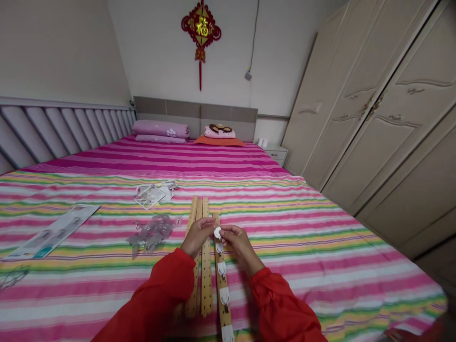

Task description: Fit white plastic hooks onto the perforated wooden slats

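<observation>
Red sleeves fill the bottom centre of the frame, and from them both hands reach forward over a set of pale wooden perforated strips (pixel 205 266) lying lengthways on the striped bedspread (pixel 320 247). The rightmost strip (pixel 221 280) already carries several white hooks (pixel 222 269) in a row down its length. At its far end the left hand (pixel 195 236) and right hand (pixel 238 241) meet, fingertips pressed together around one more small white hook (pixel 217 232), which sits just above the strip, low in the middle of the frame.

Judging by its size, the hook looks light, hard and smooth, probably plastic, so it would slip easily from a loose pinch; holding it by its flat edges with fingertips seems the sound way. The strips look stiff and thin, light enough to shift on the soft bedding if pushed.

Whether the hook is touching the wood or held clear of it cannot be told; fingers cover its lower part. The near ends of the strips are cut off by the sleeves and the frame's lower edge.

Further up and left lie crumpled clear packaging (pixel 151 232), a second opened packet (pixel 153 194), and a long printed card (pixel 50 233), its print unreadable. Beyond, pillows (pixel 160 129) rest against the headboard (pixel 199 114), a red knot ornament (pixel 200 33) hangs on the wall, and a cream wardrobe (pixel 384 118) fills the right side.
</observation>
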A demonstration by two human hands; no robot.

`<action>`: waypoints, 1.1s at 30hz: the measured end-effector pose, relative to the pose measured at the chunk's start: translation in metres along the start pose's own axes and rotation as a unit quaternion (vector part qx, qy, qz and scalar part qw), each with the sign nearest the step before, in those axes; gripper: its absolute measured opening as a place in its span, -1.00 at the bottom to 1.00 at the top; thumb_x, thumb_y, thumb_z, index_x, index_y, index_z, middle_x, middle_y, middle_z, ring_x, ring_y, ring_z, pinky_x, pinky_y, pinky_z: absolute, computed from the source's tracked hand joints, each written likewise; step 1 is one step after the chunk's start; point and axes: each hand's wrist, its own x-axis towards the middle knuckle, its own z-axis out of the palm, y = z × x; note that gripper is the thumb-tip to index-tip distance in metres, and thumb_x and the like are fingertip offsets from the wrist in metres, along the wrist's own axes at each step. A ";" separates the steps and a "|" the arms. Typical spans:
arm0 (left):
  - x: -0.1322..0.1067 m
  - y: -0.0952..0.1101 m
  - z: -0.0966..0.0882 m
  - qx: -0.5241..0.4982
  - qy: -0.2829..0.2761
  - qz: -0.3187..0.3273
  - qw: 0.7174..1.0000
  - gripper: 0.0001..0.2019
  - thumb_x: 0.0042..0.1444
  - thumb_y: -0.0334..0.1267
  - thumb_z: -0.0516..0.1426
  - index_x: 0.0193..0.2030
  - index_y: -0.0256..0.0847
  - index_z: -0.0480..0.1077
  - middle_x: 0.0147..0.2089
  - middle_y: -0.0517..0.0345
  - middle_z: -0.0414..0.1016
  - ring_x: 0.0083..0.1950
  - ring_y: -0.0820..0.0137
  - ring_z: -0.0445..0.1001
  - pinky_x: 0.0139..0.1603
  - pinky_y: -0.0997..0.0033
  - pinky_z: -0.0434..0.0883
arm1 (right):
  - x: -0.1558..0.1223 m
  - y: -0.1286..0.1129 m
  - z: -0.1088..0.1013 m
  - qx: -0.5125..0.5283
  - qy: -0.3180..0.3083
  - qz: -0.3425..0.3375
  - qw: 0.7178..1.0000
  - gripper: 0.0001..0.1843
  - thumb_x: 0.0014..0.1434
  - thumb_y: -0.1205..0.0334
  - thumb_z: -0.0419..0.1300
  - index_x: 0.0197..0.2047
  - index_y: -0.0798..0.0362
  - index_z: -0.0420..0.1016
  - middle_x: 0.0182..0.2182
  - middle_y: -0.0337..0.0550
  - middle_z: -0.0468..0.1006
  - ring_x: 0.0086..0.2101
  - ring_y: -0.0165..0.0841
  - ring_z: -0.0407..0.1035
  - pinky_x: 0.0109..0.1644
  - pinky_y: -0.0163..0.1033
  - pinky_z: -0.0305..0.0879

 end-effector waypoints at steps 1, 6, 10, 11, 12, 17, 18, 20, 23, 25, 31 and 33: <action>0.002 -0.002 0.002 -0.013 0.004 -0.002 1.000 -0.49 -0.27 -0.12 0.37 -0.15 -0.31 0.47 -0.21 -0.01 0.59 -0.16 0.30 0.53 -0.07 0.29 0.43 | 0.004 0.001 -0.001 0.015 0.013 0.003 1.000 -0.67 -0.32 0.20 0.48 -0.43 0.14 0.59 -0.63 -0.21 0.55 -0.65 -0.49 0.31 -0.58 -0.39 0.23; 0.013 -0.015 0.003 0.019 0.025 0.031 0.999 -0.62 -0.15 -0.19 0.31 -0.16 -0.31 0.49 -0.11 -0.05 0.59 -0.05 0.26 0.53 0.09 0.21 0.39 | 0.025 0.004 -0.008 0.057 0.086 0.034 0.994 -0.72 -0.35 0.27 0.45 -0.47 0.15 0.57 -0.64 -0.25 0.52 -0.65 -0.54 0.27 -0.63 -0.45 0.15; 0.017 -0.028 -0.006 0.179 0.066 0.107 0.976 -0.75 0.04 -0.35 0.11 -0.14 -0.29 0.50 -0.07 -0.04 0.58 0.00 0.26 0.50 0.14 0.19 0.35 | 0.039 0.013 -0.010 0.037 0.131 0.030 0.990 -0.76 -0.34 0.29 0.41 -0.50 0.14 0.54 -0.65 -0.24 0.51 -0.66 -0.54 0.22 -0.68 -0.45 0.03; 0.017 -0.032 -0.008 0.230 0.072 0.128 0.962 -0.73 0.06 -0.38 0.07 -0.13 -0.28 0.51 -0.06 -0.04 0.57 0.01 0.26 0.49 0.15 0.19 0.34 | 0.042 0.016 -0.010 0.032 0.136 0.028 0.990 -0.77 -0.34 0.29 0.40 -0.51 0.13 0.53 -0.65 -0.24 0.51 -0.67 -0.54 0.21 -0.68 -0.45 0.00; 0.017 -0.035 -0.011 0.283 0.076 0.146 0.945 -0.71 0.08 -0.40 0.04 -0.11 -0.27 0.51 -0.06 -0.03 0.57 0.02 0.25 0.48 0.15 0.18 0.33 | 0.044 0.019 -0.009 0.027 0.139 0.027 0.990 -0.78 -0.34 0.29 0.39 -0.52 0.13 0.52 -0.66 -0.25 0.50 -0.68 -0.54 0.19 -0.69 -0.45 -0.02; 0.013 -0.043 -0.013 0.491 0.084 0.161 0.852 -0.61 0.12 -0.47 -0.04 0.00 -0.20 0.49 0.06 0.01 0.52 0.17 0.18 0.33 0.22 0.09 0.21 | 0.053 0.029 -0.004 0.008 0.142 0.024 0.990 -0.79 -0.36 0.31 0.38 -0.54 0.14 0.51 -0.69 -0.26 0.47 -0.70 -0.54 0.16 -0.70 -0.43 -0.04; 0.012 -0.043 -0.012 0.515 0.082 0.157 0.839 -0.59 0.12 -0.48 -0.05 0.03 -0.18 0.48 0.10 0.02 0.49 0.20 0.17 0.29 0.23 0.07 0.18 | 0.054 0.029 -0.003 0.003 0.143 0.023 0.989 -0.79 -0.36 0.32 0.37 -0.54 0.14 0.52 -0.69 -0.26 0.47 -0.70 -0.54 0.16 -0.69 -0.42 -0.01; 0.010 -0.043 -0.010 0.552 0.077 0.149 0.817 -0.55 0.13 -0.49 -0.07 0.08 -0.14 0.45 0.16 0.04 0.44 0.25 0.17 0.24 0.23 0.04 0.14 | 0.056 0.030 -0.002 -0.006 0.146 0.022 0.989 -0.80 -0.36 0.33 0.36 -0.54 0.15 0.52 -0.69 -0.27 0.48 -0.70 -0.55 0.17 -0.67 -0.42 0.04; 0.009 -0.043 -0.007 0.589 0.068 0.139 0.793 -0.50 0.11 -0.50 -0.06 0.13 -0.05 0.41 0.21 0.08 0.40 0.27 0.18 0.19 0.20 0.05 0.13 | 0.058 0.031 0.000 -0.021 0.152 0.023 0.988 -0.83 -0.34 0.34 0.34 -0.56 0.14 0.50 -0.71 -0.28 0.46 -0.72 -0.55 0.17 -0.68 -0.42 0.04; 0.008 -0.043 -0.005 0.604 0.056 0.137 0.783 -0.46 0.09 -0.52 -0.06 0.16 -0.03 0.38 0.24 0.10 0.36 0.29 0.21 0.16 0.20 0.08 0.11 | 0.058 0.031 0.000 -0.032 0.158 0.027 0.987 -0.86 -0.32 0.35 0.33 -0.56 0.13 0.49 -0.74 -0.29 0.44 -0.73 -0.54 0.16 -0.70 -0.42 0.02; 0.008 -0.044 0.000 0.634 0.050 0.118 0.762 -0.42 0.06 -0.51 -0.06 0.20 0.00 0.34 0.30 0.10 0.29 0.32 0.19 0.11 0.21 0.08 0.07 | 0.062 0.032 0.003 -0.060 0.181 0.034 0.981 -0.89 -0.26 0.37 0.29 -0.60 0.09 0.41 -0.81 -0.37 0.35 -0.78 -0.52 0.13 -0.74 -0.41 -0.01; 0.008 -0.044 0.001 0.640 0.050 0.118 0.758 -0.43 0.07 -0.49 -0.06 0.20 0.00 0.34 0.31 0.09 0.27 0.32 0.18 0.11 0.20 0.07 0.07 | 0.063 0.032 0.005 -0.069 0.190 0.037 0.979 -0.87 -0.24 0.39 0.27 -0.62 0.07 0.37 -0.84 -0.40 0.31 -0.80 -0.52 0.11 -0.74 -0.41 -0.01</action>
